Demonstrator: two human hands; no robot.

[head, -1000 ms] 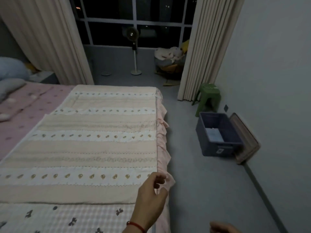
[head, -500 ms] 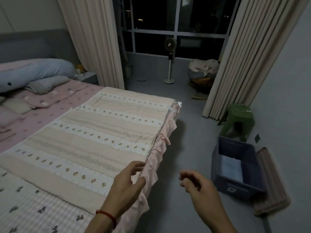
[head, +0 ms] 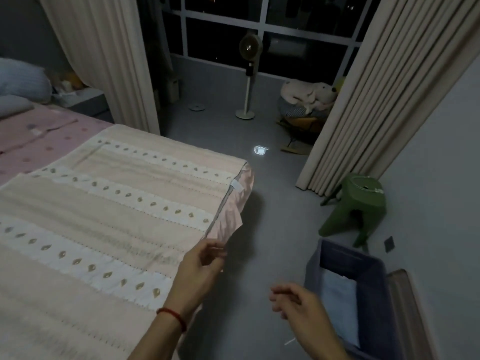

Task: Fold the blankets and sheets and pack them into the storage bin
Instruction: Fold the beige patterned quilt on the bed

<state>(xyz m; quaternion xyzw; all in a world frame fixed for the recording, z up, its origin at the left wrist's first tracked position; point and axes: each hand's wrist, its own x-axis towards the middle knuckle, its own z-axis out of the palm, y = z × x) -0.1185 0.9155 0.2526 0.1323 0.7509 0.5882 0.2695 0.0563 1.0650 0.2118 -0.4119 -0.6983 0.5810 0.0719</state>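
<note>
A cream and pink striped blanket point(head: 111, 219) lies spread flat over the bed, its pink ruffled edge point(head: 231, 216) hanging over the bed's right side. My left hand point(head: 200, 268), with a red string at the wrist, pinches that ruffled edge and lifts it a little off the bed. My right hand point(head: 296, 305) hovers over the floor to the right with fingers loosely curled and holds nothing. The dark blue storage bin point(head: 374, 302) stands open on the floor at the lower right, with a pale folded cloth point(head: 340, 302) inside.
The bin's lid point(head: 413, 315) leans by the wall. A green plastic stool point(head: 358, 206) stands beyond the bin. A standing fan point(head: 249, 79), a chair piled with plush toys point(head: 309, 100) and curtains point(head: 368, 100) lie ahead. Pillows point(head: 20, 81) sit on the pink sheet point(head: 39, 141).
The view has swung right and closer to the bed edge. My left hand has raised the pink ruffle higher. My right hand has come into view, then dropped lower beside the bin.
</note>
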